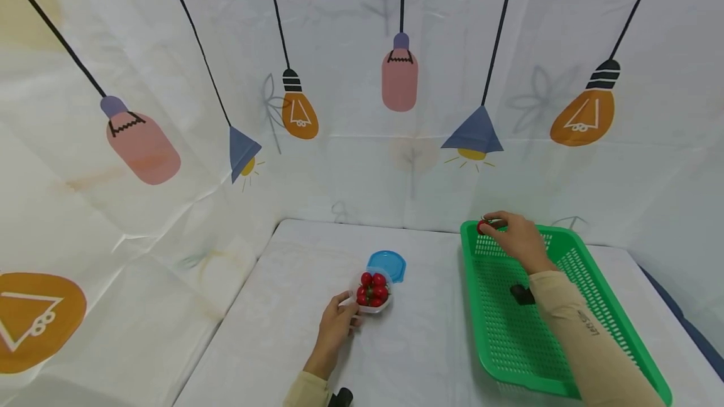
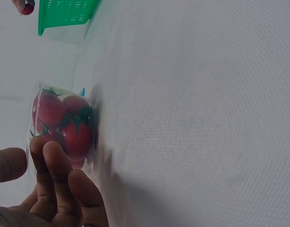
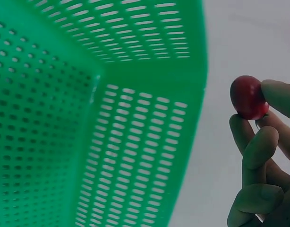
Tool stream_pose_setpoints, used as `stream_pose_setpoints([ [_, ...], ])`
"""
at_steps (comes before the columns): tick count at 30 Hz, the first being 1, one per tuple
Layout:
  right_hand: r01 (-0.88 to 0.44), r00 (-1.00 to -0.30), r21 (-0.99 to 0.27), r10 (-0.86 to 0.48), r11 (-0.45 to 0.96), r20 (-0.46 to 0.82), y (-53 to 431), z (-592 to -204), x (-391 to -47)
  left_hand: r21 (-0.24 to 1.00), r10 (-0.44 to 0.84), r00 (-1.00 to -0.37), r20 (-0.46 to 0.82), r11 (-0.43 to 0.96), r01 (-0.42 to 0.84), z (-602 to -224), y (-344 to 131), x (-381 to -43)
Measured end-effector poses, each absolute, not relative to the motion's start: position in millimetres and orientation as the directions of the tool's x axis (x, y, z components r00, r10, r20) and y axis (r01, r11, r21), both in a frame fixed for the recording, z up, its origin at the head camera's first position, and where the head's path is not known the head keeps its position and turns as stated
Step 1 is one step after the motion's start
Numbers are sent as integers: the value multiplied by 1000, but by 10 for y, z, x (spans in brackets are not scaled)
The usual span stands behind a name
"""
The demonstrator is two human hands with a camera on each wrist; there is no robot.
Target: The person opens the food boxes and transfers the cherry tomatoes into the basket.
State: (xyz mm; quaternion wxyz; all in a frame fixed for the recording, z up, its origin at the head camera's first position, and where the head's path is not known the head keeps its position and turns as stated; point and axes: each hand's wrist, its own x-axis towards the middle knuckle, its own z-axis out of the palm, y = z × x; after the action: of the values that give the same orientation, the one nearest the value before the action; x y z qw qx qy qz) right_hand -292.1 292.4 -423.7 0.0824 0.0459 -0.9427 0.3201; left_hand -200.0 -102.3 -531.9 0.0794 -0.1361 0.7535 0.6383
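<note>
right hand [image 1: 517, 240]: fingertips pinch tomato [image 3: 249, 98] near basket's [image 1: 474, 306] far left corner, probably lightly against bruising | left hand [image 1: 335, 328]: fingers loosely bent at tub [image 1: 371, 310], likely for steadying | tomatoes [image 1: 373, 292]: in tub, left | lid [image 1: 387, 262]: beyond, apparently off for access

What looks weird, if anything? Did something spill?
Nothing stands out. I see no spill: the red tomatoes sit inside the clear tub. The blue lid lies just beyond it. One more tomato is pinched in the right hand, near the green basket.

lamp-printed backdrop [image 1: 351, 168] behind white table [image 1: 418, 338]
</note>
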Motion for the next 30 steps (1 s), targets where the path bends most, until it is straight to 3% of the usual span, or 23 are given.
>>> stream_pose_setpoints([
  [15,-124,-991,-563,-79,817,104,3056,-4729,-2996,938,-110,-949,-294,155,-309,-5286,-1011,-1994],
  [30,-66,-997,-564,-81,823,-1,3044,-4927,-3015,948,-88,-957,-275,143,-285,-5290,-1032,-1983],
])
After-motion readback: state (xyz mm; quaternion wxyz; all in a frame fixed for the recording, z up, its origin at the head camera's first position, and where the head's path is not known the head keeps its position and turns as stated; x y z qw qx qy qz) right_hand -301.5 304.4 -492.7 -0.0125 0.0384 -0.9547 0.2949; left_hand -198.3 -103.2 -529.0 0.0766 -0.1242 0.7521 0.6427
